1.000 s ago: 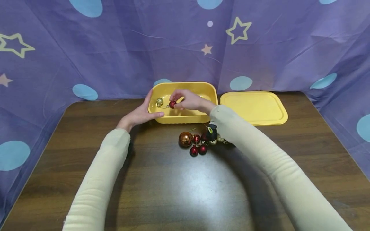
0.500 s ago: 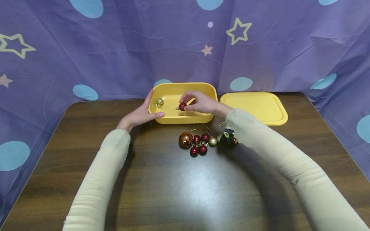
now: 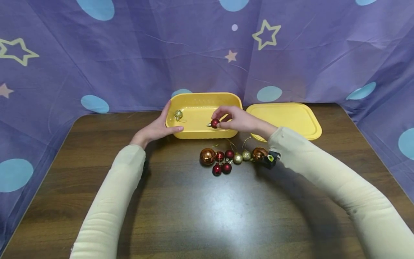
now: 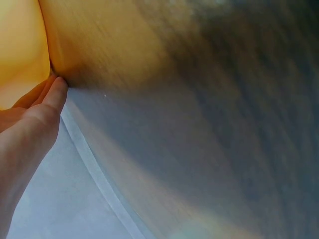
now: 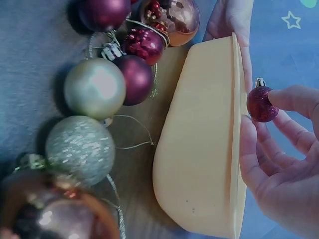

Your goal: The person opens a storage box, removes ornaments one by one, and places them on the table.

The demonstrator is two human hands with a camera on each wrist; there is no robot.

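A yellow box stands open at the back of the table. My left hand holds its left front corner, thumb on the front wall, fingers against the box's side. My right hand pinches a small red glitter ball by thumb and fingertips just above the box's front rim, right of centre. In the right wrist view the red ball hangs over the box's front wall beside my right hand. One gold glitter ball lies inside the box at its left end.
The yellow lid lies flat to the right of the box. A cluster of red, gold and copper balls sits on the dark wooden table in front of the box. Purple star-printed cloth walls the back and sides.
My right hand has carried the red ball rightward and toward me across the box. Its forearm swung right, uncovering more balls in the cluster. The left hand has stayed put.
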